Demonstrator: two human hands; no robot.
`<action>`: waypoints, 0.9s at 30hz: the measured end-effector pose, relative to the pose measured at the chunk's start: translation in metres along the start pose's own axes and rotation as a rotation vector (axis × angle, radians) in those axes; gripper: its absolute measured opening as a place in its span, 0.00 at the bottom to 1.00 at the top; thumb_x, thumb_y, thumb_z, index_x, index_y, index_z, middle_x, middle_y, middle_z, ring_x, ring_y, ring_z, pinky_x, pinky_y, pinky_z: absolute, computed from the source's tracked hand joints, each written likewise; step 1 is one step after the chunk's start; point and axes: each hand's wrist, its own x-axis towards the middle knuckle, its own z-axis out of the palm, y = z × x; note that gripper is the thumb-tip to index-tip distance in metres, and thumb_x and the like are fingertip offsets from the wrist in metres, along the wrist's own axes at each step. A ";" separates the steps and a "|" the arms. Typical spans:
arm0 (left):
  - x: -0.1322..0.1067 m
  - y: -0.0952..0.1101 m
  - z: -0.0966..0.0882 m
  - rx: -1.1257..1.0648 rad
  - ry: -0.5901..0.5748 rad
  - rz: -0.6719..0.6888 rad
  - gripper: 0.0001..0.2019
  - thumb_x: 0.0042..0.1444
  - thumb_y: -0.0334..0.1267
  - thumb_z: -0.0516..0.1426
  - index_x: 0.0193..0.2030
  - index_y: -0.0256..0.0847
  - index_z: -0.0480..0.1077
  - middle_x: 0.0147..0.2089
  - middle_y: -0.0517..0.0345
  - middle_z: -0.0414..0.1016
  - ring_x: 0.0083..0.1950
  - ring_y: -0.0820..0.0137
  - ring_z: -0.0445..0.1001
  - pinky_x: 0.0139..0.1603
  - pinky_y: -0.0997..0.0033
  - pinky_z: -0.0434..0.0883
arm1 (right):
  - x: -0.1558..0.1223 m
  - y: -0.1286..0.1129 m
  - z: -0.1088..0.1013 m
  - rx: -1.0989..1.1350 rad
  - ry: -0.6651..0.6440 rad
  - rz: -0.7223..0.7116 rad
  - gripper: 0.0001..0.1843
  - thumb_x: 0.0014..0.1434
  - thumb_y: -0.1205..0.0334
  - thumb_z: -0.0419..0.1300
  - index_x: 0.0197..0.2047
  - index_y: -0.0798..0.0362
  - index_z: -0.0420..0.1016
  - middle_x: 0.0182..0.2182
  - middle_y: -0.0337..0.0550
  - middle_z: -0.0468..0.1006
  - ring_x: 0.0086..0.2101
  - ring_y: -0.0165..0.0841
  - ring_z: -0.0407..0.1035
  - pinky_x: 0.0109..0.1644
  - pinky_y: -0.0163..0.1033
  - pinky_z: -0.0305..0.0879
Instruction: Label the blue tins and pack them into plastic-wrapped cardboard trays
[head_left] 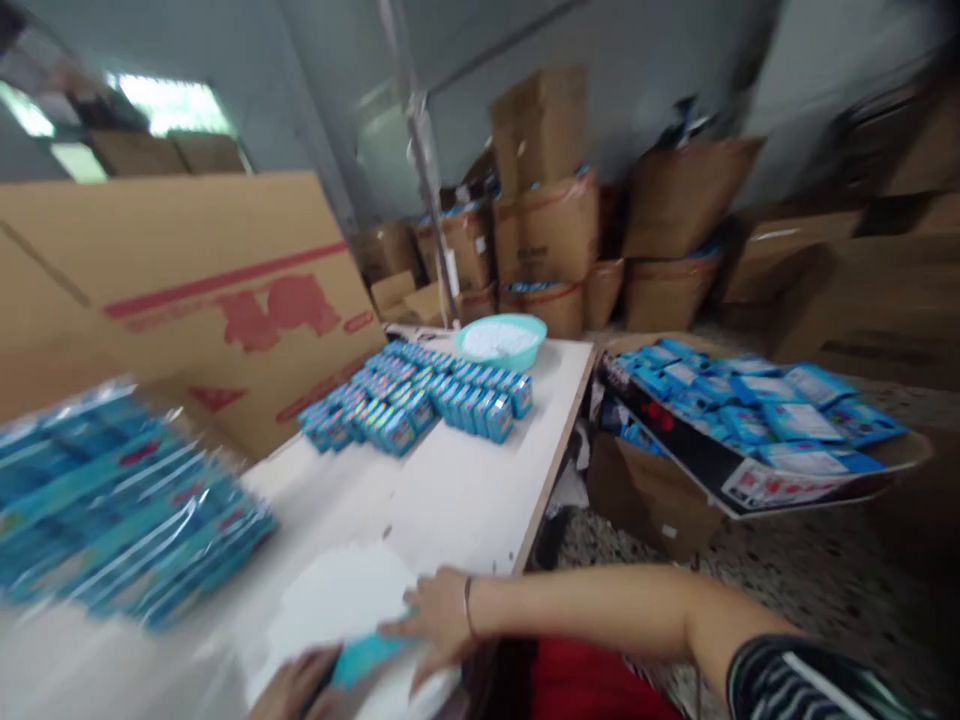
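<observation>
My right hand (431, 620) lies with fingers spread on a white sheet (337, 600) and the top of a small teal packet (367, 655) at the near edge of the white table (465, 480). My left hand (296, 690) shows only partly at the bottom edge, touching the teal packet's lower left; its fingers are blurred. A wrapped stack of blue packets (112, 510) sits to the left, smeared by motion.
Rows of small blue boxes (420, 395) stand mid-table, a teal bowl of white powder (501, 340) behind them. A large flat carton (195, 290) leans at left. A board piled with blue packets (757, 420) rests on boxes at right; cartons are stacked behind.
</observation>
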 end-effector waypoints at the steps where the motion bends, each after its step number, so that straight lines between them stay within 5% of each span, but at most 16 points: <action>1: -0.010 0.009 0.004 -0.004 -0.047 -0.025 0.13 0.58 0.47 0.53 0.49 0.53 0.71 0.47 0.57 0.74 0.47 0.63 0.72 0.50 0.60 0.71 | -0.006 -0.003 -0.003 0.018 -0.020 0.011 0.34 0.60 0.41 0.51 0.67 0.40 0.51 0.55 0.53 0.70 0.49 0.48 0.70 0.40 0.50 0.70; 5: -0.008 0.037 0.010 0.320 -0.217 -0.038 0.14 0.63 0.43 0.47 0.41 0.41 0.70 0.42 0.50 0.73 0.44 0.61 0.71 0.46 0.60 0.68 | -0.008 -0.002 0.000 0.084 -0.025 0.132 0.23 0.64 0.54 0.50 0.60 0.53 0.60 0.52 0.54 0.71 0.48 0.44 0.70 0.44 0.46 0.69; 11: 0.005 0.043 0.005 0.405 -0.355 -0.026 0.11 0.64 0.38 0.44 0.39 0.41 0.67 0.40 0.52 0.73 0.41 0.65 0.72 0.38 0.67 0.65 | 0.000 -0.010 0.008 -0.109 -0.012 0.116 0.15 0.60 0.72 0.48 0.51 0.56 0.63 0.41 0.51 0.76 0.41 0.41 0.73 0.38 0.42 0.69; 27: 0.005 0.049 0.021 0.447 -0.461 -0.015 0.11 0.62 0.29 0.44 0.44 0.37 0.65 0.40 0.47 0.71 0.36 0.65 0.74 0.35 0.66 0.67 | 0.019 -0.012 0.003 -0.196 -0.197 0.047 0.15 0.64 0.71 0.43 0.53 0.53 0.61 0.40 0.53 0.77 0.39 0.42 0.75 0.36 0.43 0.68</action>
